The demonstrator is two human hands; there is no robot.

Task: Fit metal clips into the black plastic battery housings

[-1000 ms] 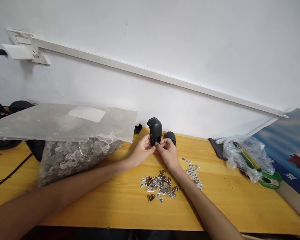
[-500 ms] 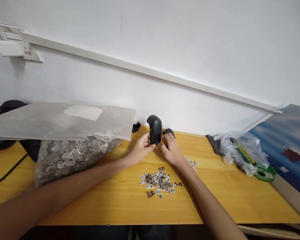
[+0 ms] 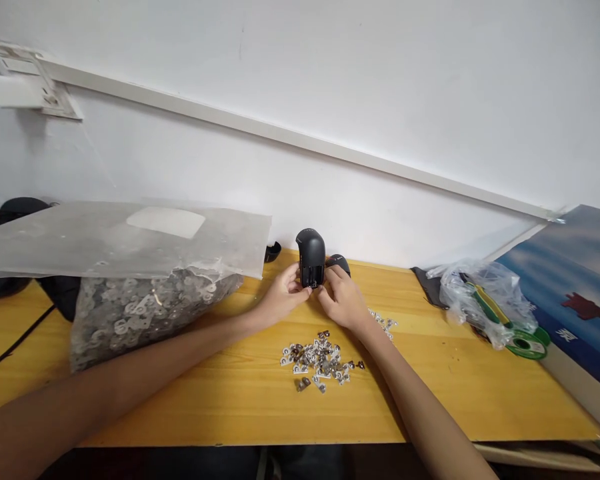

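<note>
R hand [image 3: 344, 300] has closed in since the earlier view: its fingers [image 3: 324, 285] are now right up against the lower end of the black plastic housing [image 3: 311, 257], w/ no clear gap. Housing stands upright, domed end up, held in front of the person near the back edge of the wooden table [image 3: 190, 417], approx mid-length. L hand [image 3: 283, 297] is narrow around its lower left side, gripping it. R hand touches it too, but can't tell how firm that hold is, and whatever the fingertips are at is too small to see.

Second black housing [image 3: 339, 264] sits just behind R hand. Small black part [image 3: 273, 252] lies at the back edge, beside the large bag of metal brackets [image 3: 140, 313] on the left part of the table. Loose pile of metal brackets [image 3: 317, 360] lies in front of the hands; smaller pile [image 3: 384, 323] is just right of R wrist. Clear plastic bag [image 3: 480, 300] w/ green-handled tool [image 3: 485, 307] and green reel [image 3: 527, 345] are toward the right end.

Fiddly spot, so best to let L hand keep the housing dead steady — R fingertips doing only light, small moves, wrists kept low.
</note>
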